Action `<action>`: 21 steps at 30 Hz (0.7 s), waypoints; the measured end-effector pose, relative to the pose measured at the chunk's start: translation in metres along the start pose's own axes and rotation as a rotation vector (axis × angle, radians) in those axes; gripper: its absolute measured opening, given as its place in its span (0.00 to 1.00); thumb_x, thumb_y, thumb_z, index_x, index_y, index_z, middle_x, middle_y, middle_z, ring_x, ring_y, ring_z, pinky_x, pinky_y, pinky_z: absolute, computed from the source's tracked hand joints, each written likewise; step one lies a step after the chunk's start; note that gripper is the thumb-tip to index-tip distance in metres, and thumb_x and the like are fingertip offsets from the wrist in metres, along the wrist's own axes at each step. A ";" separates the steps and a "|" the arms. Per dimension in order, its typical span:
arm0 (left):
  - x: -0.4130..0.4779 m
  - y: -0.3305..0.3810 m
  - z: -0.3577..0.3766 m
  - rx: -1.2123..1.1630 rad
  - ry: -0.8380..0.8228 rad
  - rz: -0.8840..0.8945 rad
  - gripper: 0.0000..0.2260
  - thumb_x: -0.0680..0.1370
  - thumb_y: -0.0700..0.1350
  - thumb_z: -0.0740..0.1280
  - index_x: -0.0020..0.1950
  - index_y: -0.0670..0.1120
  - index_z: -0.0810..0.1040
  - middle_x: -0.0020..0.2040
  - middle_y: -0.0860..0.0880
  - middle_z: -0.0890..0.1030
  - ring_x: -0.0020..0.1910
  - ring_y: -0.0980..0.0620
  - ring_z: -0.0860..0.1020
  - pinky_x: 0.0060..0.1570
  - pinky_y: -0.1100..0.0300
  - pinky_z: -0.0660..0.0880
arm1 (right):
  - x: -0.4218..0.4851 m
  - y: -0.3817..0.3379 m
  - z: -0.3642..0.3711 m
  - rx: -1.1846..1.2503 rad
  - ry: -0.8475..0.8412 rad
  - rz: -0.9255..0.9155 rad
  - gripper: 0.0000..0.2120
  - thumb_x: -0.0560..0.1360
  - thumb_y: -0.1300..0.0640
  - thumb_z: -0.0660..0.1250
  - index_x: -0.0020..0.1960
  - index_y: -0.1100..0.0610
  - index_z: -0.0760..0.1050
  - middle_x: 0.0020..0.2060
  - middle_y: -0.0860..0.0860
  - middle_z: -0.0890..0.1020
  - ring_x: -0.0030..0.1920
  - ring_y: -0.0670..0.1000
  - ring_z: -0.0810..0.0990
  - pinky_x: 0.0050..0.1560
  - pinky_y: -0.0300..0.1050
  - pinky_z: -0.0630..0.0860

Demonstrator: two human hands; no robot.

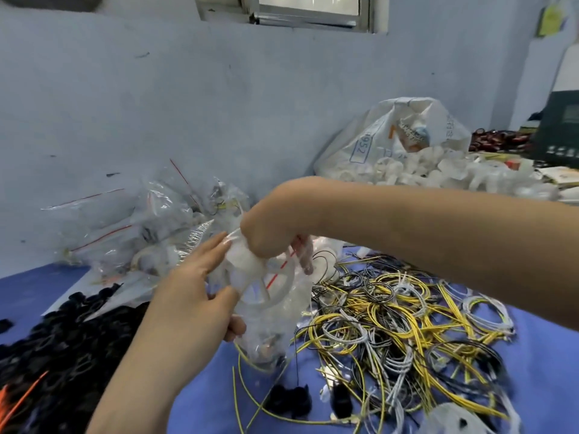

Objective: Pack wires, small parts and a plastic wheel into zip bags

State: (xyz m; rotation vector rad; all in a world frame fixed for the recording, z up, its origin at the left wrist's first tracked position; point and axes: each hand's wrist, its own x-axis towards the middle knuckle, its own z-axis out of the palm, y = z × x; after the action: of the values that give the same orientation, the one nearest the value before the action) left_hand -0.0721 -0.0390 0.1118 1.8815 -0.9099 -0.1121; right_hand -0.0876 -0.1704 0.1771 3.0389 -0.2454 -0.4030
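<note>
While the left hand (200, 296) pinches the zip bag (266, 311) just above the counter (213, 386), the right hand (275, 239) grips the plastic wheel (257, 277) half into its mouth; a spoke could snag or tear it, spilling parts onto the wires (391, 314) beyond.

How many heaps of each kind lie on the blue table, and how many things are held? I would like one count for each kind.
heap of loose wires: 1
heap of black parts: 1
heap of filled bags: 1
white sack: 1
zip bag, held by left hand and right hand: 1
plastic wheel in it: 1
Total: 6
</note>
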 end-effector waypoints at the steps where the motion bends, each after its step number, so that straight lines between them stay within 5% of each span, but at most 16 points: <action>1: 0.001 -0.003 0.004 0.044 -0.002 0.074 0.29 0.72 0.28 0.60 0.62 0.59 0.77 0.55 0.51 0.80 0.25 0.52 0.78 0.21 0.72 0.68 | 0.000 -0.002 0.002 0.009 0.012 0.019 0.14 0.81 0.60 0.53 0.40 0.62 0.71 0.22 0.49 0.76 0.18 0.47 0.73 0.15 0.32 0.67; 3: 0.002 -0.004 0.010 0.043 0.002 0.060 0.28 0.71 0.29 0.60 0.63 0.55 0.78 0.62 0.57 0.77 0.30 0.52 0.78 0.25 0.75 0.68 | -0.009 -0.009 0.007 -0.099 0.108 -0.012 0.11 0.81 0.60 0.55 0.48 0.59 0.75 0.33 0.48 0.76 0.25 0.45 0.76 0.18 0.31 0.67; 4: 0.002 -0.005 0.012 0.022 0.011 0.024 0.28 0.72 0.29 0.60 0.65 0.53 0.77 0.62 0.55 0.78 0.29 0.53 0.78 0.25 0.75 0.68 | -0.009 -0.010 0.012 -0.180 0.154 -0.045 0.12 0.81 0.60 0.55 0.56 0.59 0.76 0.43 0.49 0.78 0.36 0.45 0.80 0.29 0.32 0.72; 6: 0.002 -0.005 0.011 0.013 0.045 -0.008 0.29 0.74 0.29 0.61 0.68 0.56 0.74 0.43 0.48 0.83 0.23 0.55 0.76 0.21 0.73 0.66 | -0.006 -0.012 0.024 -0.232 0.208 -0.095 0.16 0.82 0.59 0.54 0.67 0.56 0.70 0.61 0.51 0.75 0.60 0.50 0.77 0.51 0.43 0.73; 7: 0.002 -0.004 0.008 0.004 0.075 -0.028 0.30 0.75 0.30 0.62 0.69 0.59 0.71 0.31 0.48 0.82 0.20 0.55 0.75 0.19 0.71 0.66 | -0.007 -0.014 0.026 -0.207 0.203 -0.109 0.15 0.82 0.58 0.54 0.67 0.56 0.70 0.61 0.50 0.74 0.59 0.45 0.77 0.49 0.43 0.73; 9: 0.000 -0.001 0.004 -0.004 0.105 -0.036 0.32 0.75 0.32 0.62 0.70 0.64 0.67 0.22 0.48 0.78 0.17 0.54 0.73 0.17 0.68 0.65 | -0.002 -0.015 0.023 -0.061 0.062 -0.050 0.12 0.82 0.58 0.53 0.55 0.62 0.73 0.47 0.50 0.75 0.31 0.34 0.78 0.29 0.29 0.70; 10: -0.002 0.002 0.001 -0.026 0.110 -0.051 0.33 0.74 0.32 0.62 0.69 0.66 0.66 0.21 0.48 0.78 0.17 0.54 0.73 0.17 0.68 0.65 | 0.001 -0.011 0.018 -0.026 -0.019 0.005 0.13 0.82 0.58 0.52 0.46 0.64 0.71 0.41 0.51 0.74 0.22 0.39 0.75 0.21 0.29 0.68; 12: -0.004 -0.001 -0.003 -0.034 0.125 -0.041 0.32 0.74 0.32 0.61 0.69 0.64 0.68 0.25 0.47 0.80 0.17 0.56 0.72 0.19 0.69 0.66 | -0.001 0.000 0.003 0.097 -0.111 0.014 0.12 0.80 0.58 0.54 0.44 0.64 0.70 0.37 0.56 0.76 0.25 0.49 0.79 0.28 0.37 0.76; 15: -0.006 0.002 -0.009 -0.218 0.111 -0.025 0.33 0.74 0.28 0.58 0.71 0.58 0.70 0.55 0.53 0.82 0.17 0.52 0.72 0.20 0.66 0.69 | -0.007 0.007 -0.008 0.119 0.072 -0.052 0.16 0.72 0.57 0.61 0.57 0.58 0.77 0.46 0.54 0.81 0.44 0.56 0.84 0.48 0.49 0.81; 17: -0.006 0.003 -0.007 -0.270 0.085 -0.015 0.33 0.75 0.26 0.57 0.71 0.58 0.69 0.63 0.52 0.77 0.17 0.49 0.73 0.19 0.64 0.70 | -0.010 0.002 0.002 0.057 0.260 -0.088 0.11 0.70 0.54 0.65 0.51 0.52 0.80 0.40 0.50 0.81 0.39 0.51 0.82 0.40 0.44 0.80; 19: -0.005 0.005 -0.003 -0.294 0.105 -0.013 0.32 0.76 0.27 0.57 0.72 0.58 0.68 0.64 0.51 0.75 0.18 0.48 0.75 0.19 0.63 0.72 | -0.013 -0.004 0.015 -0.008 0.429 -0.115 0.04 0.70 0.50 0.67 0.41 0.49 0.75 0.33 0.44 0.73 0.31 0.47 0.73 0.28 0.38 0.69; 21: -0.005 0.006 0.001 -0.329 0.120 -0.014 0.30 0.77 0.29 0.58 0.71 0.58 0.69 0.65 0.52 0.74 0.19 0.48 0.77 0.20 0.64 0.73 | -0.014 -0.006 0.021 -0.009 0.480 -0.141 0.06 0.70 0.50 0.67 0.42 0.51 0.74 0.30 0.44 0.68 0.31 0.49 0.69 0.26 0.36 0.63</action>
State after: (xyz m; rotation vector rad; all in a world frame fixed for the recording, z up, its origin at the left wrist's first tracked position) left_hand -0.0792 -0.0374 0.1146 1.5713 -0.7471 -0.1466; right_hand -0.1050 -0.1628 0.1601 3.0315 -0.0002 0.3207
